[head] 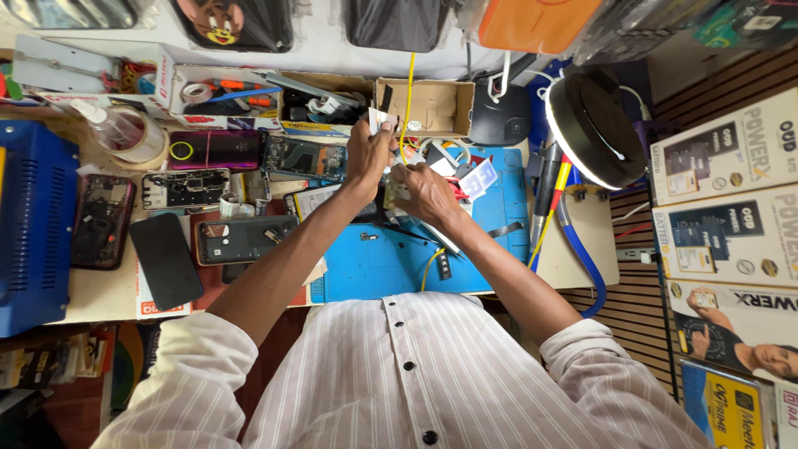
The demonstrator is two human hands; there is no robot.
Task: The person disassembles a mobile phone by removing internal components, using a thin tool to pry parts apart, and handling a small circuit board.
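My left hand is raised over the back of the blue work mat, its fingers pinched on a small white strip. Just right of it and a little nearer to me, my right hand is closed around a small pale part; what that part is I cannot make out. The two hands almost touch. A yellow cable hangs down right behind them. A thin metal tool lies on the mat under my right wrist.
Several opened phones and a black screen lie left of the mat. A blue metal box stands at far left. Cardboard trays of tools line the back. A round lamp and product boxes are at right.
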